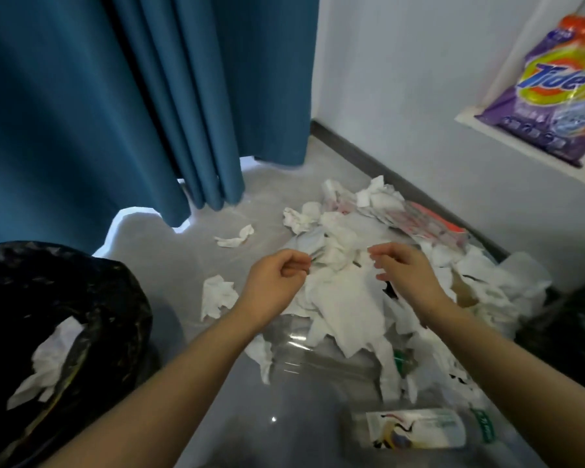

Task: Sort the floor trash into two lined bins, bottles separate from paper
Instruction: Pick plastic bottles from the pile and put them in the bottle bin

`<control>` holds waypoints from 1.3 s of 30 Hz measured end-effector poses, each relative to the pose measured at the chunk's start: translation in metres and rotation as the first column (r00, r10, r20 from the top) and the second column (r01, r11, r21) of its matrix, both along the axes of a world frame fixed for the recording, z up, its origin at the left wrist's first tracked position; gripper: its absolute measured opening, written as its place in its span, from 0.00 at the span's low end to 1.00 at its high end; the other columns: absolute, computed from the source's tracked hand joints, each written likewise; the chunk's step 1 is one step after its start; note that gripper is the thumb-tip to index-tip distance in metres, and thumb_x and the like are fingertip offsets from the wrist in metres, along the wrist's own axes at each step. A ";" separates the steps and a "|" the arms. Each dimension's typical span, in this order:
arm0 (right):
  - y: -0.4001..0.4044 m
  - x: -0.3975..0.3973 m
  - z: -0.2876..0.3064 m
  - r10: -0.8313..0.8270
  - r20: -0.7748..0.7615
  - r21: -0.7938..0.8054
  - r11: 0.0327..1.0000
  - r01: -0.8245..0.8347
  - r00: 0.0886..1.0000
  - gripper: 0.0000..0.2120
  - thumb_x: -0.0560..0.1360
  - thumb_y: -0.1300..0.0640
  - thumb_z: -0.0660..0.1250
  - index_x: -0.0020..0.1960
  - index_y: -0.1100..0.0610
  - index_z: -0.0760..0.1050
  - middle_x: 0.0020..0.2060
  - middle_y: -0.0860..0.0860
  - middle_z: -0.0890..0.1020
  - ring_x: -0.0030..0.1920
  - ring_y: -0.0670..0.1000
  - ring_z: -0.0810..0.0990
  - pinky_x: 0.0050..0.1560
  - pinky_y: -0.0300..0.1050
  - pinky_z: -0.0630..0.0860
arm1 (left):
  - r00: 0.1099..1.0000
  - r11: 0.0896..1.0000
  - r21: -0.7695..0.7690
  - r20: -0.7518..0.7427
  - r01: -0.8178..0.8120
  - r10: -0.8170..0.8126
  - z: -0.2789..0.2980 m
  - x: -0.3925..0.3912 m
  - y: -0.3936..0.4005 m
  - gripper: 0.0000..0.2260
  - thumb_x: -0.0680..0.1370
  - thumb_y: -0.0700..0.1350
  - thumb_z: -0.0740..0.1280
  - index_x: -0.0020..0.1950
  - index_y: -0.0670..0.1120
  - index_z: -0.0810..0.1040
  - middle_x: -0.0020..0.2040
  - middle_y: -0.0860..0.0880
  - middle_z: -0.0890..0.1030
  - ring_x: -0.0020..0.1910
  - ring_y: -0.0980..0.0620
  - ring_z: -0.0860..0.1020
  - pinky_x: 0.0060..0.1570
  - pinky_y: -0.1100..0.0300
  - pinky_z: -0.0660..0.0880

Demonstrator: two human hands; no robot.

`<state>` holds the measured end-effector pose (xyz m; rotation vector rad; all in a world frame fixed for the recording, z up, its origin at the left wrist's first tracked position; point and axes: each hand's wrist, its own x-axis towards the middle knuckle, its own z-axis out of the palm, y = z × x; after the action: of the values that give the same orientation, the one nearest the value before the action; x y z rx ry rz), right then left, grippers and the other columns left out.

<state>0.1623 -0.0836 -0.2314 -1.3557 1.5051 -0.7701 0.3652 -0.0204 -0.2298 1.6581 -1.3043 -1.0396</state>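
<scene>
Both hands hover over the paper pile on the floor, the left hand and right hand loosely curled and holding nothing, a black-lined bin at nine o'clock, a labelled bottle at five o'clock.

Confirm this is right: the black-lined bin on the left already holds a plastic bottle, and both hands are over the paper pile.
Not quite. The head view shows the black-lined bin holding crumpled white paper, not a bottle. The rest stands: the left hand and right hand are both over the paper pile.
</scene>
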 end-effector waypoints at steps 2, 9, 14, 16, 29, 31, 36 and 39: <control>-0.022 -0.017 -0.008 0.003 -0.213 -0.072 0.997 -0.019 0.977 0.12 0.76 0.65 0.60 0.56 0.58 0.78 0.52 0.53 0.79 0.50 0.51 0.77 0.52 0.48 0.77 | 1.000 0.999 0.034 -0.003 0.028 -0.027 -0.017 -0.004 -0.014 0.11 0.76 0.33 0.64 0.54 0.44 0.80 0.50 0.48 0.82 0.48 0.57 0.80 0.54 0.69 0.75; -0.106 -0.018 -0.023 0.263 -0.667 -0.064 0.912 -0.405 0.698 0.20 0.78 0.64 0.55 0.69 0.55 0.69 0.69 0.53 0.71 0.68 0.53 0.69 0.67 0.44 0.64 | 0.984 0.993 -0.028 0.139 0.117 -0.112 -0.038 -0.033 -0.066 0.12 0.76 0.33 0.62 0.55 0.44 0.80 0.51 0.52 0.80 0.49 0.59 0.77 0.48 0.81 0.67; -0.152 -0.027 -0.030 0.273 -0.962 0.222 0.828 -0.514 0.024 0.22 0.77 0.46 0.56 0.68 0.54 0.69 0.66 0.54 0.72 0.66 0.56 0.68 0.68 0.52 0.64 | 0.959 0.974 -0.102 0.222 0.205 -0.178 -0.042 -0.047 -0.091 0.13 0.77 0.35 0.62 0.57 0.47 0.79 0.53 0.55 0.76 0.51 0.61 0.73 0.47 0.81 0.66; -0.157 -0.033 -0.025 0.254 -0.963 0.270 0.875 -0.403 -0.094 0.24 0.76 0.41 0.56 0.66 0.54 0.71 0.66 0.54 0.71 0.65 0.55 0.69 0.66 0.50 0.64 | 0.963 0.972 -0.137 0.219 0.191 -0.159 -0.042 -0.046 -0.094 0.13 0.77 0.35 0.62 0.56 0.48 0.79 0.53 0.55 0.77 0.51 0.61 0.73 0.47 0.78 0.67; -0.185 0.016 -0.045 0.295 -0.928 0.180 0.890 -0.418 0.227 0.13 0.77 0.54 0.61 0.55 0.62 0.75 0.49 0.56 0.78 0.47 0.54 0.76 0.43 0.42 0.69 | 0.994 0.979 -0.182 0.079 0.087 -0.074 -0.051 -0.028 -0.104 0.13 0.76 0.33 0.62 0.50 0.51 0.79 0.50 0.56 0.78 0.49 0.65 0.75 0.44 0.79 0.69; -0.188 0.017 -0.052 0.318 -0.914 0.207 0.899 -0.386 0.252 0.17 0.76 0.48 0.63 0.56 0.60 0.74 0.46 0.54 0.77 0.44 0.53 0.75 0.41 0.42 0.68 | 0.995 0.981 -0.176 0.063 0.083 -0.073 -0.052 -0.026 -0.104 0.14 0.76 0.33 0.62 0.49 0.52 0.78 0.50 0.56 0.78 0.49 0.65 0.75 0.45 0.78 0.69; -0.196 0.025 -0.073 0.310 -0.946 0.240 0.869 -0.433 0.097 0.18 0.77 0.54 0.60 0.66 0.56 0.68 0.58 0.56 0.75 0.57 0.58 0.76 0.52 0.49 0.73 | 0.998 0.985 -0.159 0.029 0.066 -0.062 -0.055 -0.023 -0.104 0.13 0.77 0.33 0.62 0.49 0.50 0.79 0.49 0.57 0.79 0.50 0.61 0.77 0.46 0.77 0.70; -0.195 0.027 -0.076 0.303 -0.952 0.254 0.842 -0.476 0.028 0.16 0.76 0.63 0.60 0.64 0.59 0.70 0.58 0.57 0.77 0.58 0.58 0.77 0.55 0.51 0.75 | 0.998 0.987 -0.148 0.039 0.064 -0.058 -0.057 -0.022 -0.102 0.12 0.78 0.35 0.62 0.49 0.51 0.79 0.49 0.58 0.78 0.50 0.63 0.76 0.46 0.79 0.69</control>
<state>0.1888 -0.2790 -0.3076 -2.5152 1.7916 0.6859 0.3432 -0.1227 -0.2870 1.5386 -1.4277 -0.9290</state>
